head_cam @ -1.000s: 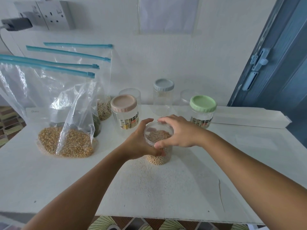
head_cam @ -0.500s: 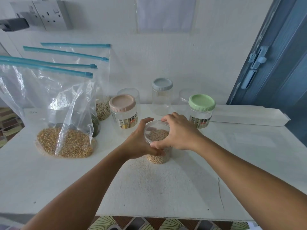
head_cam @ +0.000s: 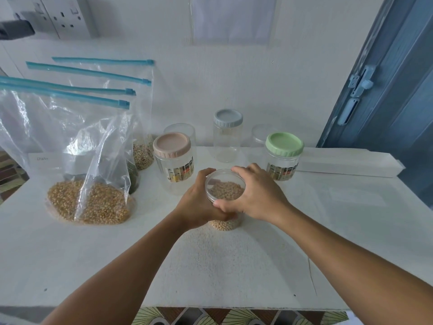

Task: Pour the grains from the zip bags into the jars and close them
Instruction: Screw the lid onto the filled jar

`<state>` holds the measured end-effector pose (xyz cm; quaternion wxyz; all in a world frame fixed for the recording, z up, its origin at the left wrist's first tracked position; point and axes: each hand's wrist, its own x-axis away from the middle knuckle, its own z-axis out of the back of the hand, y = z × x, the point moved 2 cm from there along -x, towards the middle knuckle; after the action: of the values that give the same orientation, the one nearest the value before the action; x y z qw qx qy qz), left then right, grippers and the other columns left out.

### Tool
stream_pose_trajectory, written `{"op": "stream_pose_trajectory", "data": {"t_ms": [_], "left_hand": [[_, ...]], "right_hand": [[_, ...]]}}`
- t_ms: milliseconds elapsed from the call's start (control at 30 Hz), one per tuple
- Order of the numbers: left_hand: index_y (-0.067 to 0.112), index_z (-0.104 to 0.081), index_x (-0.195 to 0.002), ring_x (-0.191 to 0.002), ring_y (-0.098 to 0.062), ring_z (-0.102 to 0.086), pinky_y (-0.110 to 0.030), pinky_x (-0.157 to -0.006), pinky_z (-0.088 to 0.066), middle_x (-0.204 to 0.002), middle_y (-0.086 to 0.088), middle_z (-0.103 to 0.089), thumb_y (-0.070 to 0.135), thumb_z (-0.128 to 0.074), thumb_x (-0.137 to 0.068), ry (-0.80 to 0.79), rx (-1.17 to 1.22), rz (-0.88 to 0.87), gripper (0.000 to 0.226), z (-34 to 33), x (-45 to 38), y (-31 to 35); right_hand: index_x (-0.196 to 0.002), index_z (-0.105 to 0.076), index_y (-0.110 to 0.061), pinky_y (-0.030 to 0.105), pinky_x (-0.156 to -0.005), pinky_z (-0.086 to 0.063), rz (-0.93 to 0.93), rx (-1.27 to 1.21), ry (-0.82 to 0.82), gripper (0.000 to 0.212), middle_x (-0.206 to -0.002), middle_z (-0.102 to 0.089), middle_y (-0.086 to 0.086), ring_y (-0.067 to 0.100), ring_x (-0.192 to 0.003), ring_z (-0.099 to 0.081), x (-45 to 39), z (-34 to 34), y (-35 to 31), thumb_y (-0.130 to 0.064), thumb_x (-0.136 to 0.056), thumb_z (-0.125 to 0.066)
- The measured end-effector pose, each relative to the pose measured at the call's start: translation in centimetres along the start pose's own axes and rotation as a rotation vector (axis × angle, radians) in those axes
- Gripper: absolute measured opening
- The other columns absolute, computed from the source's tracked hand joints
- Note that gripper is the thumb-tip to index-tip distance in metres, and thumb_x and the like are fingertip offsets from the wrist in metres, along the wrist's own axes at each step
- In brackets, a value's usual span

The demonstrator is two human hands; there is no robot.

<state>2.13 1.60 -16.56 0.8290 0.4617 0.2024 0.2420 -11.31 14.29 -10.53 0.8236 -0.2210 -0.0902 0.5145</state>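
A clear jar of pale grains [head_cam: 225, 223] stands at the middle of the white table [head_cam: 234, 266]. My left hand [head_cam: 199, 202] grips its side. My right hand [head_cam: 257, 195] curls round the clear lid [head_cam: 225, 184] on its mouth. Several zip bags stand at the left: the front one [head_cam: 70, 148] holds yellow corn [head_cam: 86, 202], and one behind [head_cam: 141, 156] holds pale grains. Jars with pink lid [head_cam: 172, 144], grey lid [head_cam: 228, 118] and green lid [head_cam: 284, 143] stand behind my hands.
Two clear jars without coloured lids [head_cam: 179, 130] [head_cam: 260, 134] stand against the wall. A long white box [head_cam: 346, 161] lies at the back right. A blue door [head_cam: 386, 78] rises on the right. Wall sockets [head_cam: 68, 17] sit at the top left.
My right hand has turned on the clear lid, its fingers shifting round the rim. My left hand keeps its grip on the jar, which has not moved.
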Motion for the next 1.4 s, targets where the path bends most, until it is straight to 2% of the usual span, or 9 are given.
{"op": "stream_pose_trajectory", "data": {"t_ms": [200,467,600,667,867,1067,1200,1300,1400], "left_hand": [[0.031,-0.040,-0.142,-0.113,0.002,-0.062,-0.024,-0.093,-0.056,-0.125,0.019,-0.061,0.034,-0.103,-0.054,0.029,0.056,0.018,0.108,-0.3,-1.5,-0.3],[0.037,-0.036,-0.140,-0.103,0.011,-0.061,-0.020,-0.086,-0.055,-0.117,0.026,-0.056,0.022,-0.102,-0.059,0.073,0.143,0.057,0.105,-1.0,-5.4,-0.1],[0.042,-0.036,-0.136,-0.108,0.008,-0.062,-0.035,-0.097,-0.058,-0.121,0.026,-0.057,0.035,-0.098,-0.048,0.075,0.165,0.086,0.108,-1.0,-6.8,0.0],[0.043,-0.036,-0.137,-0.115,-0.001,-0.063,-0.041,-0.100,-0.057,-0.124,0.024,-0.057,0.043,-0.095,-0.043,0.077,0.161,0.088,0.111,-1.0,-7.3,0.1],[0.042,-0.035,-0.138,-0.118,-0.010,-0.064,-0.047,-0.099,-0.058,-0.126,0.022,-0.056,0.040,-0.093,-0.042,0.100,0.158,0.120,0.113,-1.0,-7.7,0.2],[0.043,-0.033,-0.143,-0.121,-0.010,-0.062,-0.043,-0.100,-0.057,-0.131,0.016,-0.058,0.029,-0.095,-0.051,0.118,0.105,0.168,0.111,-1.2,-7.7,0.3],[0.028,-0.031,-0.149,-0.115,-0.010,-0.064,-0.027,-0.087,-0.057,-0.124,0.014,-0.062,0.020,-0.097,-0.064,0.144,0.057,0.215,0.108,-1.5,-7.3,0.7],[0.023,-0.023,-0.156,-0.124,-0.019,-0.063,-0.029,-0.095,-0.056,-0.138,0.002,-0.061,0.025,-0.100,-0.065,0.087,0.020,0.265,0.119,-1.8,-5.9,1.3],[0.024,-0.006,-0.165,-0.140,-0.029,-0.050,-0.040,-0.112,-0.047,-0.160,-0.010,-0.042,0.027,-0.097,-0.070,0.019,0.016,0.353,0.132,-0.4,-2.7,1.7]], "right_hand": [[-0.163,-0.033,-0.023,0.037,-0.115,-0.039,-0.070,-0.137,-0.054,0.121,-0.151,-0.044,-0.003,0.017,-0.143,-0.042,-1.5,0.2,0.5,-0.075,-0.065,-0.083],[-0.166,-0.024,-0.022,0.027,-0.110,-0.034,-0.143,-0.180,-0.051,0.112,-0.165,-0.034,0.000,0.018,-0.149,-0.037,-5.0,0.5,0.9,-0.056,-0.077,-0.084],[-0.166,-0.020,-0.021,0.031,-0.115,-0.034,-0.160,-0.213,-0.060,0.110,-0.168,-0.029,0.000,0.019,-0.151,-0.033,-6.6,0.4,1.2,-0.051,-0.080,-0.082],[-0.166,-0.019,-0.020,0.034,-0.118,-0.035,-0.152,-0.217,-0.060,0.111,-0.169,-0.027,0.001,0.020,-0.152,-0.032,-7.3,0.3,1.4,-0.050,-0.080,-0.082],[-0.166,-0.020,-0.017,0.032,-0.115,-0.036,-0.116,-0.230,-0.056,0.112,-0.167,-0.029,0.002,0.019,-0.151,-0.034,-8.1,0.0,1.9,-0.048,-0.079,-0.083],[-0.165,-0.020,-0.015,0.033,-0.111,-0.038,-0.094,-0.216,-0.056,0.112,-0.164,-0.031,0.007,0.024,-0.149,-0.036,-8.2,-0.3,2.1,-0.049,-0.078,-0.083],[-0.165,-0.017,-0.016,0.033,-0.108,-0.039,-0.087,-0.209,-0.067,0.112,-0.162,-0.030,0.007,0.026,-0.148,-0.035,-8.2,-0.6,2.1,-0.052,-0.080,-0.080],[-0.166,-0.012,-0.020,0.037,-0.111,-0.038,-0.093,-0.174,-0.075,0.111,-0.165,-0.023,0.009,0.027,-0.151,-0.029,-7.9,-0.5,1.9,-0.054,-0.083,-0.077],[-0.167,-0.007,-0.025,0.045,-0.123,-0.025,-0.061,-0.101,-0.053,0.102,-0.173,-0.003,0.007,0.027,-0.159,-0.008,-7.3,0.3,1.1,-0.057,-0.092,-0.069]]}}
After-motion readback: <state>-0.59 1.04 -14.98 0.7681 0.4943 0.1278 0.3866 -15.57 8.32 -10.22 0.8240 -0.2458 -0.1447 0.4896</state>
